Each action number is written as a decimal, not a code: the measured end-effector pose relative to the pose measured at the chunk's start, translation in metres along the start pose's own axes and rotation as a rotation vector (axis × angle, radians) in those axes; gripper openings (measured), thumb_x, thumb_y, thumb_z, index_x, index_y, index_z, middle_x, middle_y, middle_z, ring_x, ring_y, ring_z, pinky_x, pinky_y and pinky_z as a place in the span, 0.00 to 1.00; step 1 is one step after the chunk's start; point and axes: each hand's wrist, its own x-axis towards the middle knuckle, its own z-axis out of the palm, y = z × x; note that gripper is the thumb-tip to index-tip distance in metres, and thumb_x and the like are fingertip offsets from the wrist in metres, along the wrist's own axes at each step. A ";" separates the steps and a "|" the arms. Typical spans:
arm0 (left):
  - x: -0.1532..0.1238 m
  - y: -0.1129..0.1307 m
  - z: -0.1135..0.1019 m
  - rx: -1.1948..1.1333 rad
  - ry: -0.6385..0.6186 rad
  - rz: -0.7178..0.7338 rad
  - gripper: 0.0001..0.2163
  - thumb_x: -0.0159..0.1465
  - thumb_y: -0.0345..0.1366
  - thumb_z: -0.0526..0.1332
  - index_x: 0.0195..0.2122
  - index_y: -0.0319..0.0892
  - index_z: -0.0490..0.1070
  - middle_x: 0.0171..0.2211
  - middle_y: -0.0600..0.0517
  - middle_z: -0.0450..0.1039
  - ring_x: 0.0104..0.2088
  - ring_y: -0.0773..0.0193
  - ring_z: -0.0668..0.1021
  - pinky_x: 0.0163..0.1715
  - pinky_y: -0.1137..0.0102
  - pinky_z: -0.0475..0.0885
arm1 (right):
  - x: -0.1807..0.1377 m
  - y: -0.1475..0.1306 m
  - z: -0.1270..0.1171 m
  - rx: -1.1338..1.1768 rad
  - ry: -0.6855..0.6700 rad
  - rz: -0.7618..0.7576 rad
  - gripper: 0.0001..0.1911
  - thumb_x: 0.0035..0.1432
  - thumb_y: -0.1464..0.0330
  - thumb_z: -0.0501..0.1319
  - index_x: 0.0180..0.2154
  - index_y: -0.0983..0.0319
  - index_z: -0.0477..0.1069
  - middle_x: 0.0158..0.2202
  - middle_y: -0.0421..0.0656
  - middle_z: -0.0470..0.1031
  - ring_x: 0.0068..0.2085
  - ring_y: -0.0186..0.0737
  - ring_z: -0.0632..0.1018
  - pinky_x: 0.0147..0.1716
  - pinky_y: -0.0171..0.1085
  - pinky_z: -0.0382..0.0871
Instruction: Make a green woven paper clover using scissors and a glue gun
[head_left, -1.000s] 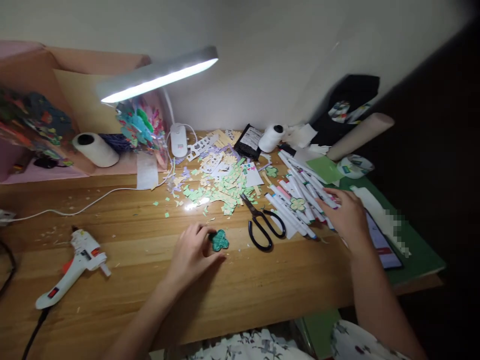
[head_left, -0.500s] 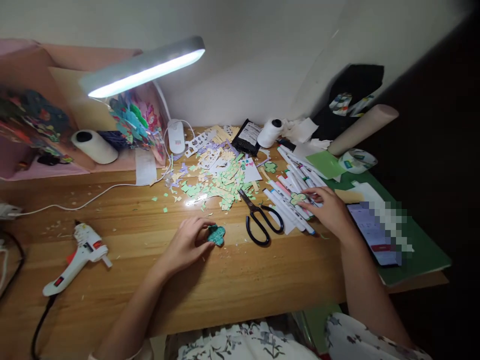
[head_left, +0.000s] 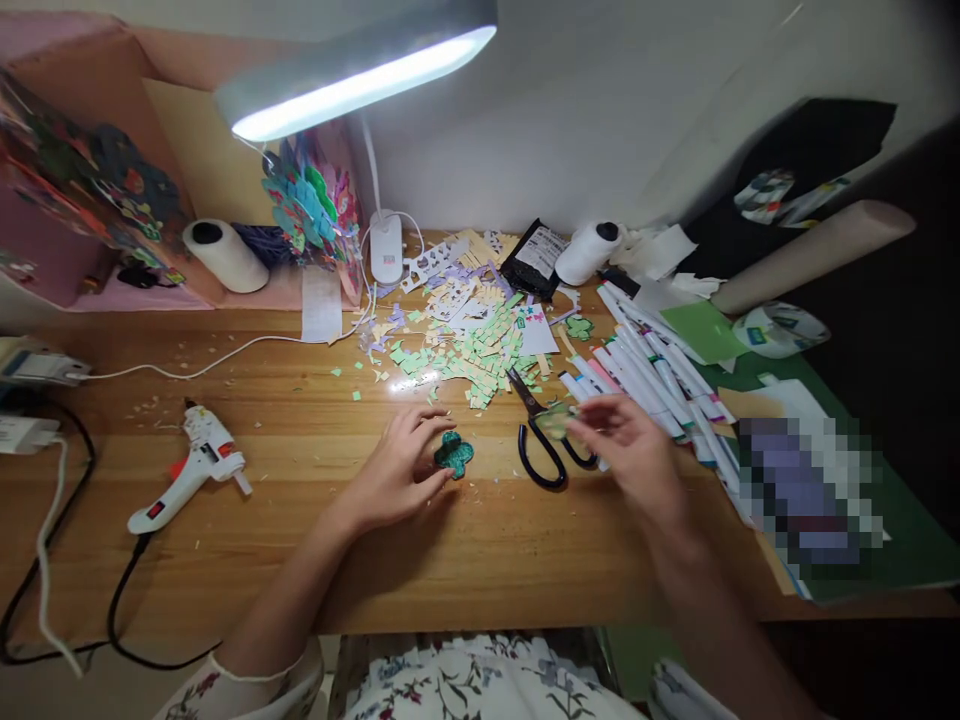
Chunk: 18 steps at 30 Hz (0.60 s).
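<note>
A dark green flower-shaped cutout lies on the wooden table. My left hand rests at its left edge, fingers apart, the thumb by the lower petal and a fingertip above. My right hand pinches a pale green flower-shaped cutout between thumb and fingers, slightly blurred. This piece hangs over black-handled scissors, hiding part of them; the blades point toward a heap of paper scraps. Another green flower cutout lies beyond, to the right of the scraps.
Several markers lie scattered on the right, beside a pixelated phone on a green board. A white glue gun with a black cord lies on the left. A lit lamp hangs over the back; thread spools stand there.
My right hand has moved left from the markers to above the scissors, carrying the pale cutout. My left hand's fingers have spread around the dark green piece. The view has shifted.
</note>
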 end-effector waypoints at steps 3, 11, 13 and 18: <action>-0.001 0.004 0.000 0.048 0.027 -0.017 0.22 0.57 0.41 0.65 0.53 0.48 0.66 0.52 0.45 0.66 0.54 0.50 0.64 0.53 0.55 0.57 | -0.017 -0.021 0.048 0.244 -0.314 0.187 0.16 0.43 0.59 0.70 0.30 0.60 0.69 0.27 0.41 0.74 0.29 0.38 0.75 0.28 0.36 0.72; -0.003 0.000 0.006 0.071 0.023 -0.086 0.20 0.57 0.45 0.65 0.51 0.48 0.69 0.42 0.46 0.74 0.43 0.51 0.70 0.42 0.62 0.56 | -0.020 -0.022 0.082 0.303 -0.507 0.376 0.16 0.45 0.60 0.68 0.31 0.62 0.67 0.24 0.36 0.69 0.17 0.27 0.67 0.11 0.28 0.59; -0.003 -0.002 0.007 0.066 0.035 -0.098 0.18 0.58 0.44 0.64 0.48 0.48 0.71 0.39 0.47 0.75 0.40 0.52 0.71 0.41 0.62 0.56 | -0.021 -0.021 0.082 0.307 -0.516 0.402 0.15 0.46 0.60 0.67 0.31 0.62 0.67 0.24 0.36 0.69 0.18 0.28 0.67 0.12 0.28 0.59; -0.003 -0.005 0.008 0.078 0.012 -0.060 0.19 0.56 0.43 0.66 0.49 0.49 0.70 0.38 0.50 0.76 0.39 0.54 0.72 0.40 0.64 0.55 | -0.026 -0.022 0.087 0.265 -0.497 0.392 0.11 0.49 0.62 0.66 0.31 0.62 0.70 0.24 0.37 0.70 0.19 0.28 0.67 0.14 0.29 0.58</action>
